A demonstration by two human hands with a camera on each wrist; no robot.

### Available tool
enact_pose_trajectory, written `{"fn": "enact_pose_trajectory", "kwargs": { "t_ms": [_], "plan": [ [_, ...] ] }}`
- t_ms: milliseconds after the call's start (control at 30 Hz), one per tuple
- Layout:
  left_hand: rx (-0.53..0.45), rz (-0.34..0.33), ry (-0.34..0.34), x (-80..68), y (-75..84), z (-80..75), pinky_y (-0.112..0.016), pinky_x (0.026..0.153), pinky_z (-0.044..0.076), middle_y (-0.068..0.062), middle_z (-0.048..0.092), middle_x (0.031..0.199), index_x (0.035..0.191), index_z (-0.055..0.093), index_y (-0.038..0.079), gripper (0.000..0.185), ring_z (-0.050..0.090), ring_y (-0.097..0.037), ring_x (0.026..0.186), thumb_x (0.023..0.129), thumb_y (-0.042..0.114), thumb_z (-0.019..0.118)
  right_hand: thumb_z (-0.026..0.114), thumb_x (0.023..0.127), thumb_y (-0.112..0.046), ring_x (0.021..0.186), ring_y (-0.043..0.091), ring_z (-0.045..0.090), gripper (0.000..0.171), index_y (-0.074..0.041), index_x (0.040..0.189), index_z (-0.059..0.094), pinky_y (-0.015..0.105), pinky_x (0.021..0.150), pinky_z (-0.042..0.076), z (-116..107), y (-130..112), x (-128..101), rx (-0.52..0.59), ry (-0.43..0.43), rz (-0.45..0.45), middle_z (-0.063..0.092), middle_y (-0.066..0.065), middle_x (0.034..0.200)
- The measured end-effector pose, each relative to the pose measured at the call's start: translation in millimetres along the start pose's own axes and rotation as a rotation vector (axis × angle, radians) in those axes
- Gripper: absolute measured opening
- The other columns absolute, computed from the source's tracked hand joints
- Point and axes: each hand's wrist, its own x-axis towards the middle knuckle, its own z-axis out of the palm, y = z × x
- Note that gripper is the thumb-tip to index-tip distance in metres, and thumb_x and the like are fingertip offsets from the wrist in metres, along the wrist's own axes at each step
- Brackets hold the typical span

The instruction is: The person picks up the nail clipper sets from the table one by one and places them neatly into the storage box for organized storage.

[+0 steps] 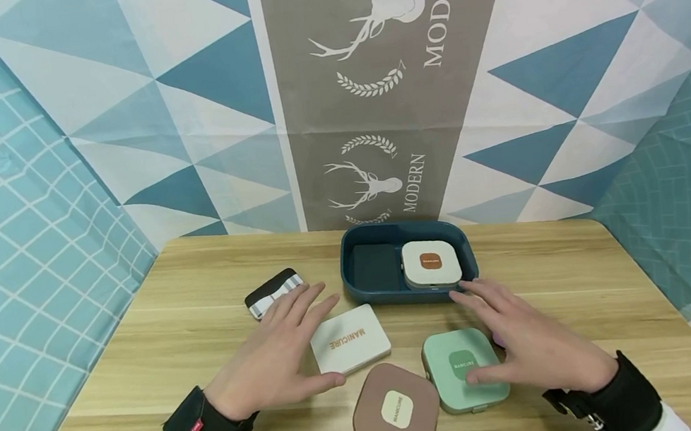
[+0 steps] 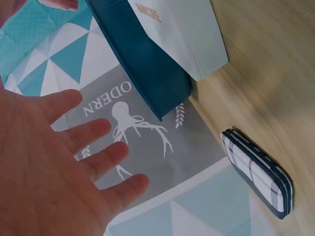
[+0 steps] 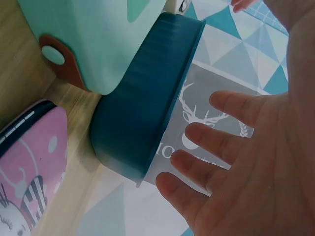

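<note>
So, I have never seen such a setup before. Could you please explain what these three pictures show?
There is no robot here, only a person's left hand and right hand. The wide picture comes from a camera on the head, looking forward and down; the other two come from cameras on the wrists.

On the wooden table stands a blue tray with a white square case inside. Outside it lie a white rectangular case, a brown case, a green case and a checked pouch. A pink item shows clearly only in the right wrist picture.

Neither hand holds anything; the fingers are spread.
</note>
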Motion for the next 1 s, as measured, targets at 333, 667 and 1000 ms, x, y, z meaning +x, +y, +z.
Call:
{"fn": "enact_pose_trajectory", "kwargs": {
  "t_ms": [333,667,1000],
  "plan": [
    [0.027,-0.022,-0.009,-2.5,-1.2,5.7,-0.062,0.122,0.031,-0.014,0.029,0.172,0.164,0.042,0.015,0.106,0.030,-0.040,0.155,0.083,0.074,0.077,0.078,0.074,-0.081,0.150,0.035,0.037,0.114,-0.022,0.164,0.040,0.059,0.110,0.048,10,-4,0,0.023,-0.062,0.019,0.034,0.008,0.167],
    [0.011,-0.025,-0.018,-3.2,-3.1,10.0,-0.062,0.122,0.029,-0.012,0.028,0.173,0.165,0.040,0.015,0.108,0.029,-0.039,0.156,0.082,0.075,0.077,0.080,0.070,-0.083,0.152,0.030,0.036,0.117,-0.034,0.166,0.034,0.055,0.111,0.047,18,-5,-3,0.023,-0.089,0.022,0.034,0.005,0.168],
    [0.014,-0.034,-0.038,-3.9,-1.9,12.6,-0.061,0.122,0.030,-0.012,0.028,0.173,0.164,0.041,0.015,0.107,0.029,-0.038,0.156,0.083,0.075,0.076,0.083,0.068,-0.081,0.150,0.030,0.038,0.118,-0.026,0.164,0.041,0.061,0.111,0.043,23,-5,-4,0.051,-0.118,0.010,0.038,0.006,0.166]
  ]
}}
